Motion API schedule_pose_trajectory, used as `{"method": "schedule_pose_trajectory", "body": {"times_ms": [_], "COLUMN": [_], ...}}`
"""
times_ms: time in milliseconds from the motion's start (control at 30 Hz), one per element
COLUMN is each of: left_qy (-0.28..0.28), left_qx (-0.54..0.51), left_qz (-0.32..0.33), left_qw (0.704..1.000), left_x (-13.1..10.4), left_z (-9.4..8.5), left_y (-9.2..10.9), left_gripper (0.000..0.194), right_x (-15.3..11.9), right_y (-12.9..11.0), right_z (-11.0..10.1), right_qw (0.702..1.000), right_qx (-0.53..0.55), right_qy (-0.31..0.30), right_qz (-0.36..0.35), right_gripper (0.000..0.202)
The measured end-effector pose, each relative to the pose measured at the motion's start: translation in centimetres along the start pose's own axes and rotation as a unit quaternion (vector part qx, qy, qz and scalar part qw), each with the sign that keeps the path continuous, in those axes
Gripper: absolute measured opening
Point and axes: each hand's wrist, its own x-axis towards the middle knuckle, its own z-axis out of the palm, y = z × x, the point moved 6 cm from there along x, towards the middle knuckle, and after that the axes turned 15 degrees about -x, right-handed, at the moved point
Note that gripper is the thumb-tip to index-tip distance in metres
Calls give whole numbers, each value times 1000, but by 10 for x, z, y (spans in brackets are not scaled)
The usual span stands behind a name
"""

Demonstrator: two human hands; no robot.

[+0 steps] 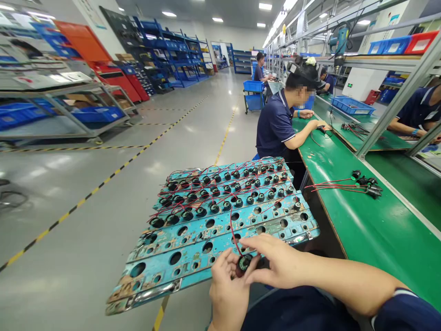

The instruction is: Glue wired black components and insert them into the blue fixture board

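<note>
A small round black part [244, 262] with a green centre and a red wire is held between both hands, over the near edge of a worn turquoise rack [193, 250]. My left hand [229, 285] has its fingers closed around the part from the left. From the right, my right hand [272, 259] pinches the same part with thumb and fingers. Rows of similar black parts [214, 208] with red wires sit in the rack's holes towards its far side. Nearer rows show bare round holes.
A green workbench [347, 216] stands to the right, with several black parts [374, 189] on red wires. A person [275, 122] sits beside it, holding a tool. Carts and a striped floor line are at left.
</note>
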Motion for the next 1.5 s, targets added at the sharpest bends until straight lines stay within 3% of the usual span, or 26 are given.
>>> {"method": "schedule_pose_trajectory", "body": {"times_ms": [133, 233, 333, 433, 533, 667, 767, 833, 1000, 1067, 1233, 1500], "left_qy": [-45, -97, -128, -166, -263, -369, -384, -393, -441, -459, -451, -416], "left_qx": [45, 58, 57, 72, 104, 101, 106, 120, 206, 226, 221, 202], "left_qz": [-70, -120, -133, -20, 148, 210, 202, 192, 195, 205, 211, 244], "left_qw": [995, 986, 981, 983, 948, 900, 895, 891, 851, 834, 838, 852], "left_x": [24, 27, 26, 37, 53, 75, 93, 104, 116, 112, 105, 108], "left_z": [33, 58, 69, 71, 82, 105, 119, 125, 142, 148, 155, 152], "left_y": [-2, -8, -16, -15, -14, -41, -68, -84, -119, -130, -148, -138], "left_gripper": [61, 64, 67, 71, 80, 44, 35, 36, 64, 65, 48, 34], "right_x": [-15, -15, -13, -15, -21, -30, -38, -43, -46, -45, -49, -50], "right_y": [29, 47, 63, 75, 82, 102, 142, 174, 225, 231, 232, 240], "right_z": [6, 17, 21, 8, -15, -35, -34, -24, 3, 8, 8, 1], "right_qw": [996, 993, 994, 996, 995, 982, 952, 929, 895, 885, 884, 900], "right_qx": [-86, -108, -100, -77, -50, -45, -74, -97, -146, -161, -153, -115], "right_qy": [-36, -36, -25, -10, 16, 72, 111, 113, 69, 56, 44, 48], "right_qz": [-1, 14, 30, 47, 80, 170, 275, 339, 417, 433, 438, 417], "right_gripper": [68, 50, 35, 30, 32, 59, 92, 103, 95, 85, 70, 71]}}
